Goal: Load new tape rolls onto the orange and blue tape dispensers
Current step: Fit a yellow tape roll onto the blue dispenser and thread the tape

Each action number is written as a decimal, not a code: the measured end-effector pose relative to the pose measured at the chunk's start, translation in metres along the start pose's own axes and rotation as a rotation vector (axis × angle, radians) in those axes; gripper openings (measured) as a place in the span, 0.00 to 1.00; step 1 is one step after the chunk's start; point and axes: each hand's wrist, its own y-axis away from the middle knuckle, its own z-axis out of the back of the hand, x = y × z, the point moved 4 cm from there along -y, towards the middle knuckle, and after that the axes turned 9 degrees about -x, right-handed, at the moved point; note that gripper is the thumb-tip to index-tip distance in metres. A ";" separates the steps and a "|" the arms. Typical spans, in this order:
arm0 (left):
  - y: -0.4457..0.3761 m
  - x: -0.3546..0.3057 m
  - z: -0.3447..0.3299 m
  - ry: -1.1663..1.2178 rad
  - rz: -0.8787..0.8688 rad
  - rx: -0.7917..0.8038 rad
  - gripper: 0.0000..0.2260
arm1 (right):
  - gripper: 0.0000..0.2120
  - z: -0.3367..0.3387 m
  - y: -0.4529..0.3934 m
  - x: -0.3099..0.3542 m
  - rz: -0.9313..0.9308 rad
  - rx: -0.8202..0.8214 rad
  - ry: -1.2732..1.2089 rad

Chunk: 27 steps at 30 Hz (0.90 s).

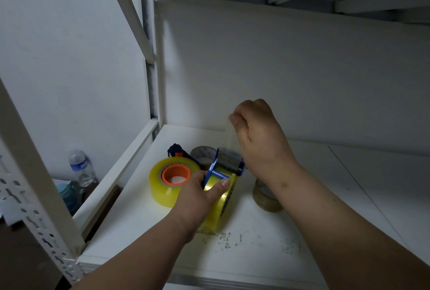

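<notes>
While the right hand (258, 133) sits just above the centre of the frame, its fingertips (233, 118) are pinched tight on the free end of a clear tape strip (229, 137), drawn up taut from the roll below. Down it runs, that strip, straight to the blue tape dispenser (223, 166) in the middle of the picture, and passes over the dark roller between the blue side plates. Lower, the left hand (197, 199) is wrapped round the yellowish tape roll (223, 203) mounted on that dispenser, thumb (218, 187) pressed across the top by the blue hub, the other fingers curled out of sight behind it. Roll and dispenser stand on edge on the white shelf (256, 231), just above a patch of scuffed paint.

Just left of them and touching the left hand's knuckles, a second yellowish roll sits loaded on the orange tape dispenser (173, 180), lying flat with its orange core facing up and a dark blue handle poking out behind. Behind the two, towards the back wall, a grey used tape core (203, 153) stands partly hidden. To the right, under the right wrist, a brownish tape roll (266, 196) rests on the shelf.

At the left edge of the frame, beyond the rack's white upright (41, 173), a plastic water bottle (80, 168) stands on the floor.
</notes>
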 end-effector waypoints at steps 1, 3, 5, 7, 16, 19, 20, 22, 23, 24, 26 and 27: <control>0.000 0.001 0.000 0.008 0.010 0.011 0.09 | 0.10 0.000 -0.001 -0.008 -0.103 0.005 -0.052; 0.001 0.002 0.002 0.033 0.034 0.039 0.09 | 0.08 0.000 -0.001 -0.027 -0.374 0.050 -0.194; 0.001 0.003 0.004 0.055 0.052 0.064 0.09 | 0.08 -0.001 0.006 -0.042 -0.610 0.108 -0.355; -0.001 0.004 0.005 0.063 0.060 0.073 0.10 | 0.10 -0.003 0.012 -0.048 -0.761 0.149 -0.508; 0.001 -0.006 -0.002 0.152 0.084 0.064 0.08 | 0.12 -0.002 0.008 -0.063 -0.789 0.123 -0.549; 0.003 -0.009 -0.004 0.193 0.093 0.050 0.16 | 0.11 -0.006 0.015 -0.065 -0.793 0.177 -0.540; 0.003 -0.010 -0.005 0.213 0.097 0.054 0.17 | 0.11 -0.009 0.020 -0.067 -0.810 0.198 -0.541; 0.001 -0.014 -0.006 0.217 0.089 0.076 0.18 | 0.11 -0.009 0.026 -0.069 -0.824 0.212 -0.524; 0.000 -0.015 -0.006 0.217 0.088 0.083 0.18 | 0.11 -0.008 0.026 -0.069 -0.831 0.207 -0.531; 0.000 -0.015 -0.006 0.218 0.092 0.089 0.18 | 0.12 -0.007 0.025 -0.070 -0.852 0.198 -0.559; -0.001 -0.014 -0.006 0.218 0.104 0.098 0.17 | 0.11 -0.004 0.023 -0.071 -0.892 0.182 -0.584; -0.001 -0.013 -0.006 0.212 0.107 0.099 0.16 | 0.10 -0.003 0.021 -0.071 -0.885 0.168 -0.544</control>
